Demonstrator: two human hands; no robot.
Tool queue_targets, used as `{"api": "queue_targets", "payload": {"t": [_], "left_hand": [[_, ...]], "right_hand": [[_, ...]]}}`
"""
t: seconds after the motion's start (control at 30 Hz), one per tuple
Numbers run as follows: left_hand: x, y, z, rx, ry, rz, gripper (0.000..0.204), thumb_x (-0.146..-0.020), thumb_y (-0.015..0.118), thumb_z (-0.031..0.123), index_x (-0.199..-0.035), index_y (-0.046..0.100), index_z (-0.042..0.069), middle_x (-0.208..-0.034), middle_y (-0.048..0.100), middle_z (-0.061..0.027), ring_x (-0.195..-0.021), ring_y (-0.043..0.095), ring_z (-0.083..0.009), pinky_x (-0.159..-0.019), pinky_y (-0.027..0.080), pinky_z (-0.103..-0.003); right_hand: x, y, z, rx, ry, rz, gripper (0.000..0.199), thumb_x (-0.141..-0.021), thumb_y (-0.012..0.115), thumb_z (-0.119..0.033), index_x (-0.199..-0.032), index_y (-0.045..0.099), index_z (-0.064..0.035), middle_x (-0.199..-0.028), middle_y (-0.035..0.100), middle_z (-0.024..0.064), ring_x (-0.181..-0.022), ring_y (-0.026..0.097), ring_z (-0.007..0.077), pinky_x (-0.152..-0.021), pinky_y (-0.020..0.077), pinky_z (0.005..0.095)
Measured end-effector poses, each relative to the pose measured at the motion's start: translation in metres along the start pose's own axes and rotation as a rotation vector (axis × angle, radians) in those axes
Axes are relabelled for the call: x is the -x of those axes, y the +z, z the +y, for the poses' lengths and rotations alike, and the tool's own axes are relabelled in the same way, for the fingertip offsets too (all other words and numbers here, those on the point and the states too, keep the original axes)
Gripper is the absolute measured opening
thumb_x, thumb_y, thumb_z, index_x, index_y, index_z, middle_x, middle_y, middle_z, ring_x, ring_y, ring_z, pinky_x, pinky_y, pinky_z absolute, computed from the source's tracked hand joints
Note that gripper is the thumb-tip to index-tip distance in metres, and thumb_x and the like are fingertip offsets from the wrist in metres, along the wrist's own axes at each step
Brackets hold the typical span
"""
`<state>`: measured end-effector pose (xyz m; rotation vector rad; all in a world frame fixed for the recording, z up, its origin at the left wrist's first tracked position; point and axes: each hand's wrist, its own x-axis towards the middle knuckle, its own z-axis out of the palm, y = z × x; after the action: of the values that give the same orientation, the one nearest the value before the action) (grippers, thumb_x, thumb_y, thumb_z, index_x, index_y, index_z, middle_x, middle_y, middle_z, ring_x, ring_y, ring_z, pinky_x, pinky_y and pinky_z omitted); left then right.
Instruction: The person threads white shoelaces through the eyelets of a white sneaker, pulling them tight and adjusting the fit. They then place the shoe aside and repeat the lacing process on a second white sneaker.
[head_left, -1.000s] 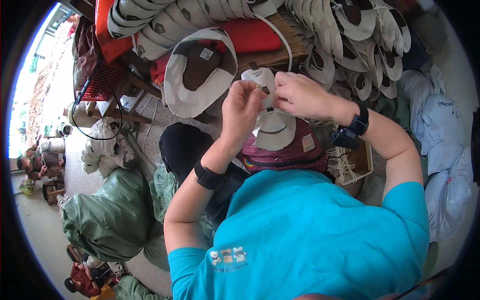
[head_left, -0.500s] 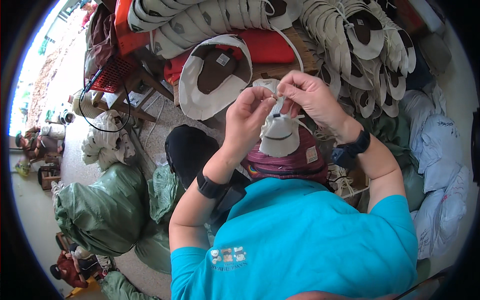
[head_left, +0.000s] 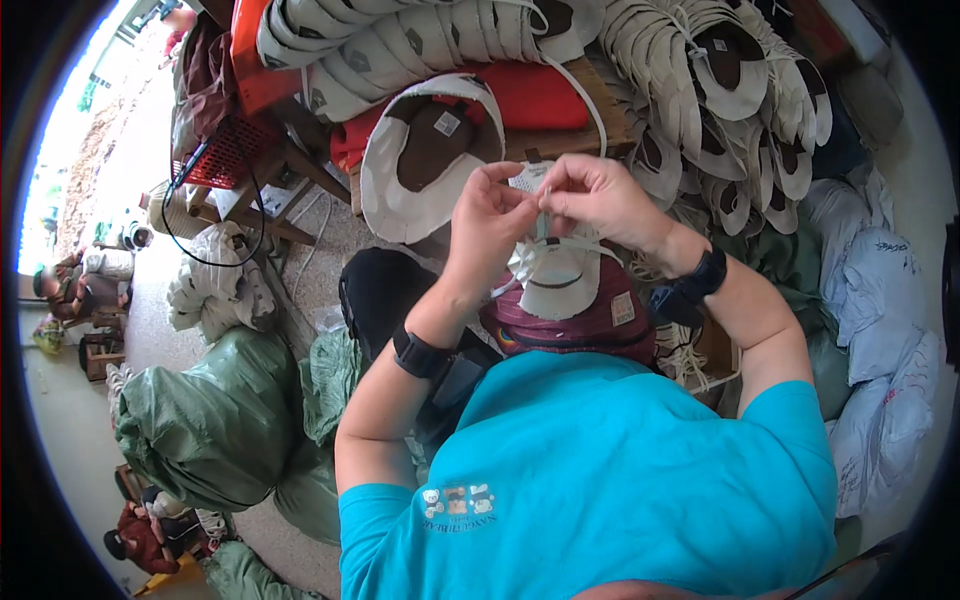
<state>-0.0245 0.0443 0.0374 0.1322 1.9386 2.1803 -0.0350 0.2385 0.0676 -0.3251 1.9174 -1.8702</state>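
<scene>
A white shoe upper (head_left: 562,290) with a dark curved slit lies across the purple striped cloth (head_left: 520,325) over my lap. Above its tongue, my left hand (head_left: 487,220) and my right hand (head_left: 603,200) meet fingertip to fingertip. Both are closed in a pinch on a thin white shoelace, whose end is mostly covered by the fingers. A loose bunch of white lace (head_left: 524,262) hangs below my left hand, against the upper. Another strand trails off to the right below my right hand.
One separate white upper with a brown lining (head_left: 385,185) leans at the wooden table's (head_left: 612,105) edge. Stacked uppers (head_left: 390,55) fill the table, and more hang in bundles (head_left: 710,110) at the right. Green sacks (head_left: 205,420) stand left, pale bags (head_left: 885,310) right. People sit at far left.
Both hands have shifted slightly left and stay pinched together. A bunch of white lace now shows below my left hand, over the upper. The shoe upper has barely moved.
</scene>
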Motion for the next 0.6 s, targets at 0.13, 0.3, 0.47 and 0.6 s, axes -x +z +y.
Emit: {"api": "queue_targets", "payload": {"t": [0.13,0.3,0.47,0.6], "left_hand": [[-0.001,-0.010,0.001,0.144,0.003,-0.120,0.030,-0.100,0.061,0.012,-0.126,0.060,-0.002,-0.098,0.070,-0.0031,-0.070,0.059,-0.0059,-0.065,0.048,-0.021],[0.013,-0.008,0.022,0.103,0.013,-0.378,0.037,-0.105,0.052,0.029,-0.131,0.062,0.004,-0.101,0.068,0.0014,-0.072,0.053,-0.0045,-0.067,0.046,-0.020],[0.024,0.009,0.033,0.013,0.066,-0.628,0.036,-0.107,0.049,0.033,-0.114,0.070,0.004,-0.084,0.060,0.0046,-0.073,0.047,-0.0036,-0.063,0.039,-0.020],[0.032,0.014,0.087,0.118,0.224,-0.505,0.036,-0.107,0.049,0.030,-0.098,0.070,0.002,-0.074,0.055,0.0049,-0.067,0.044,-0.0037,-0.061,0.036,-0.021]], "right_hand": [[-0.001,0.002,-0.028,0.078,-0.244,0.094,0.006,-0.098,0.059,-0.004,-0.102,0.063,-0.0025,-0.093,0.066,0.0037,-0.075,0.066,0.0091,-0.071,0.0576,0.0257],[0.009,0.004,-0.163,0.279,-0.917,0.247,0.012,-0.097,0.060,-0.007,-0.108,0.064,-0.0015,-0.096,0.068,0.0100,-0.080,0.070,0.0182,-0.071,0.0606,0.0301],[-0.015,-0.036,-0.208,0.329,-1.008,0.395,0.012,-0.097,0.062,-0.007,-0.107,0.064,-0.0022,-0.095,0.068,0.0094,-0.080,0.070,0.0205,-0.071,0.0619,0.0308],[-0.035,-0.071,-0.199,0.605,-0.870,0.507,0.010,-0.095,0.064,-0.007,-0.105,0.064,-0.0031,-0.089,0.065,0.0069,-0.077,0.068,0.0197,-0.071,0.0618,0.0310]]}}
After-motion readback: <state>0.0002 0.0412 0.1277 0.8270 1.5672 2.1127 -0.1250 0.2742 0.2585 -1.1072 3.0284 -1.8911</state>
